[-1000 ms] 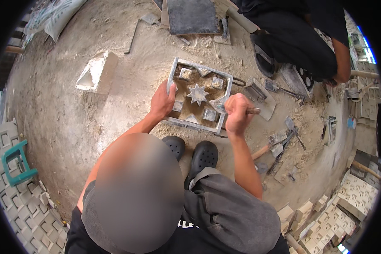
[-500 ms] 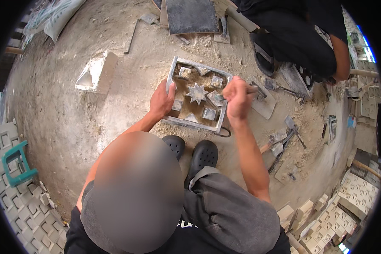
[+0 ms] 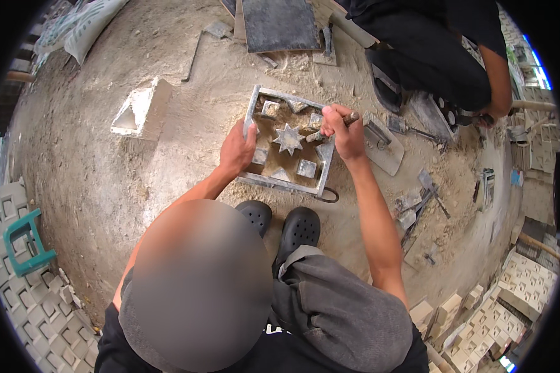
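Note:
A square metal block mould (image 3: 282, 184), dusty and slightly turned, lies on the ground before my feet. Inside it sit a raised star (image 3: 289, 138) in the middle and several square and triangular blocks, with sandy material between them. My left hand (image 3: 237, 149) grips the left wall, thumb over the rim. At the right side, my right hand (image 3: 347, 133) is closed round a short wooden-handled tool (image 3: 352, 117). The tool's lower end reaches inside the mould, just right of the star; its exact kind I cannot make out.
Rightward lie a trowel-like float (image 3: 384, 146), a brush (image 3: 410, 127) and a hammer (image 3: 434, 189). A co-worker (image 3: 417, 68) crouches at the upper right. Left stands a whitish hollow block (image 3: 144, 109); a green stool (image 3: 28, 242) is further off. A dark board (image 3: 280, 25) lies at the far side.
My right hand has turned and shifted slightly left, bringing the tool's end inside the mould near the star. My left hand stays on the left wall.

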The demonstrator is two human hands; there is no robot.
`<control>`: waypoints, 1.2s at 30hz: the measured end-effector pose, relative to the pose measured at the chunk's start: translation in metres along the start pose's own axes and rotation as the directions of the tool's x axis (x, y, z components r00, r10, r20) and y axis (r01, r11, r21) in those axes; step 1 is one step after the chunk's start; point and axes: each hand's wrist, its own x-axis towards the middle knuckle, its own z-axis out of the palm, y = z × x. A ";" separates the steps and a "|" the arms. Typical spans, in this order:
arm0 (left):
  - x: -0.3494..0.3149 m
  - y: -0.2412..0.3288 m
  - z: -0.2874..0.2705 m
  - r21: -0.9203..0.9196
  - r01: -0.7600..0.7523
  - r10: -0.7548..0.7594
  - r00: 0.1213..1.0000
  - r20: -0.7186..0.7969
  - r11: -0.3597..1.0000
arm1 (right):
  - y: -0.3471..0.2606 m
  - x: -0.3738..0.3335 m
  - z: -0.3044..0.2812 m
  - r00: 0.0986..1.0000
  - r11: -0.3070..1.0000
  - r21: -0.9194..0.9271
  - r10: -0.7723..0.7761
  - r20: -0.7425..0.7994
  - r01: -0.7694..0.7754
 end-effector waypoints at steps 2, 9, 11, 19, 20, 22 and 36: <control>0.000 0.003 0.001 0.011 -0.006 0.006 1.000 0.006 1.000 | 0.000 0.002 -0.003 0.999 0.999 0.015 -0.042 -0.033 0.042; -0.004 0.000 -0.005 0.001 -0.012 0.012 1.000 -0.008 1.000 | -0.062 0.002 0.012 0.983 0.979 0.097 -0.175 -0.051 0.179; -0.001 0.002 0.001 -0.007 -0.013 0.013 1.000 0.006 1.000 | -0.018 -0.001 0.000 0.986 0.987 -0.033 -0.161 -0.050 0.159; -0.002 -0.005 -0.002 0.002 -0.017 0.017 1.000 -0.020 1.000 | -0.033 0.009 0.016 0.981 0.994 -0.009 -0.107 -0.161 0.107; -0.003 -0.002 -0.004 -0.003 -0.001 0.001 1.000 0.001 1.000 | -0.041 0.009 0.018 0.974 0.988 0.033 -0.142 -0.179 0.150; -0.002 0.002 -0.002 -0.004 0.001 -0.001 1.000 0.006 1.000 | -0.038 0.004 0.016 0.970 0.995 -0.066 -0.086 -0.226 0.073; -0.001 0.001 -0.002 -0.018 -0.010 0.011 1.000 0.020 1.000 | 0.003 0.006 0.009 0.952 0.997 -0.039 0.054 -0.301 -0.069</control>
